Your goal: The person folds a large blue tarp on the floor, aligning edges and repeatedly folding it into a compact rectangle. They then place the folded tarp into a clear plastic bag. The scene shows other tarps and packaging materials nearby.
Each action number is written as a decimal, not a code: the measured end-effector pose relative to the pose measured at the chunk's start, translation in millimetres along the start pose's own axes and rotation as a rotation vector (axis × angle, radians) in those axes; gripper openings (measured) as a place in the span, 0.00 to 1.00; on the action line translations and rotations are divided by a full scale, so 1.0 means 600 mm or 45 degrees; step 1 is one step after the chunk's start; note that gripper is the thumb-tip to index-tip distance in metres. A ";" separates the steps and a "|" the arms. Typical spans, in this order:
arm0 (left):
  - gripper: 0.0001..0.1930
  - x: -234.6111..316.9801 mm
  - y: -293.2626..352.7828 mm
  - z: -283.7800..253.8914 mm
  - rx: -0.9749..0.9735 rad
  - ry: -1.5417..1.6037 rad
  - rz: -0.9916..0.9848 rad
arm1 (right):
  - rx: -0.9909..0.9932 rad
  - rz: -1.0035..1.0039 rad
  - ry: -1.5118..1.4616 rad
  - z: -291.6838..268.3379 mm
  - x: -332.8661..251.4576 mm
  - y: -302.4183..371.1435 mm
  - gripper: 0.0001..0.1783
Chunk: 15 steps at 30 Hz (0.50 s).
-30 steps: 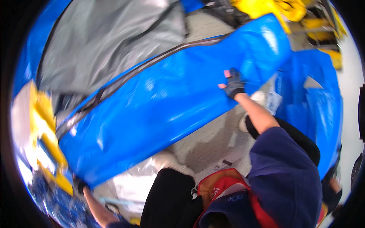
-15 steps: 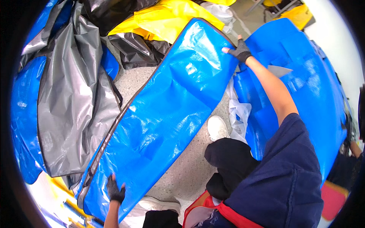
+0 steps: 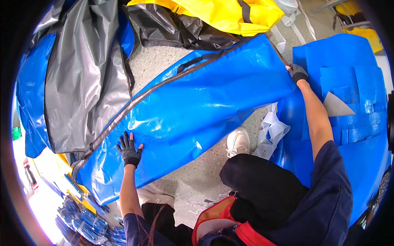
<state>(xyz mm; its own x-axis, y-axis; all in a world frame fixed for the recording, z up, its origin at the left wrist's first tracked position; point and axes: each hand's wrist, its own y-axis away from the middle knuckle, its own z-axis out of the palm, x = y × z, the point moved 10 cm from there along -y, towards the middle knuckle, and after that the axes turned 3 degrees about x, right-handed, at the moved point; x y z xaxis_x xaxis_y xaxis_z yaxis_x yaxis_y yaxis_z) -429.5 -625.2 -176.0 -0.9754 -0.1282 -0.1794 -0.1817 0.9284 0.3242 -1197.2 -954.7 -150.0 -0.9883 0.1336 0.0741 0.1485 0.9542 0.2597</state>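
A long, glossy blue tarpaulin piece (image 3: 197,106) lies slantwise across the floor in front of me. Dark trim and a pale strip run along its far left side, where a dark strap loop (image 3: 191,63) shows. My left hand (image 3: 130,151), in a dark fingerless glove, rests flat on its near end with fingers spread. At the far right corner, my right hand (image 3: 297,74), gloved alike, grips the trimmed edge; the fingertips are partly hidden. The sheet is drawn taut and creased between both hands.
Grey sheeting (image 3: 80,82) with blue beneath it is heaped at the left. Yellow sheeting (image 3: 230,14) lies at the far side. Stacked blue sheets (image 3: 344,94) fill the right. White strips (image 3: 271,133) lie by my shoe (image 3: 238,141). Blue bundles (image 3: 88,223) are at lower left.
The far end of the blue tarpaulin has swung right and toward me with my right hand, which now grips its edge. My left hand has moved up, lying flatter on the sheet.
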 end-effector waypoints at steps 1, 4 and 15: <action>0.44 0.011 -0.003 -0.019 0.217 0.132 0.033 | 0.042 0.007 -0.005 0.001 -0.001 -0.005 0.28; 0.44 0.114 -0.024 -0.095 0.520 0.331 0.255 | 0.177 -0.009 -0.141 -0.021 -0.012 -0.012 0.30; 0.43 0.158 -0.006 -0.035 0.317 0.171 0.171 | 0.272 -0.136 -0.637 -0.127 0.026 0.157 0.29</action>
<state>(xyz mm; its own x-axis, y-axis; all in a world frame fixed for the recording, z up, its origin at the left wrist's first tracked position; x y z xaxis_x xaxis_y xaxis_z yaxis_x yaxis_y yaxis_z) -523.8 -648.4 -174.5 -0.9994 -0.0284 -0.0206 -0.0303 0.9949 0.0965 -1196.1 -883.0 -50.7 -0.9018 0.0942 -0.4218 0.0873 0.9955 0.0357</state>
